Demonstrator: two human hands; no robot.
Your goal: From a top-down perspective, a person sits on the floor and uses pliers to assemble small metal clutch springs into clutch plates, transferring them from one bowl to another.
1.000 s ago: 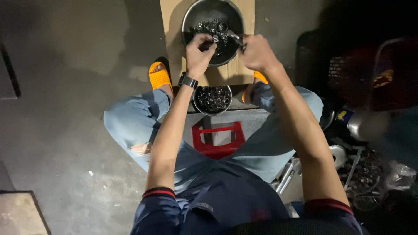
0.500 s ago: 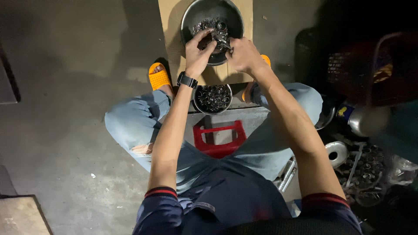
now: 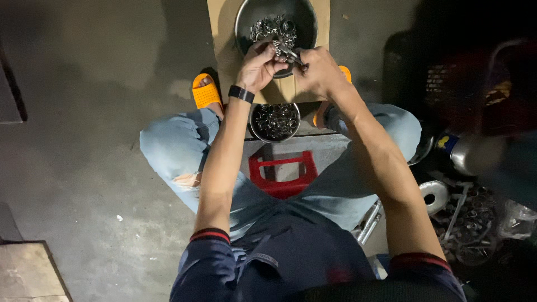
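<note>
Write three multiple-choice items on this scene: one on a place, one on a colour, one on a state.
1. Where does the small metal bowl sit?
A. Between the person's knees, nearer the body than the large metal bowl
B. On the red stool
C. Inside the large bowl

2. What colour are the sandals?
A. Blue
B. Orange
C. White

3. What are the left hand and the right hand doing?
A. Resting on the knees
B. Hanging apart and empty
C. Together over the large bowl, gripping a small metal part

Answers: 1 A, it stands below the large bowl, above the red stool. 2 B, both are orange. 3 C, the fingers meet on the part.
</note>
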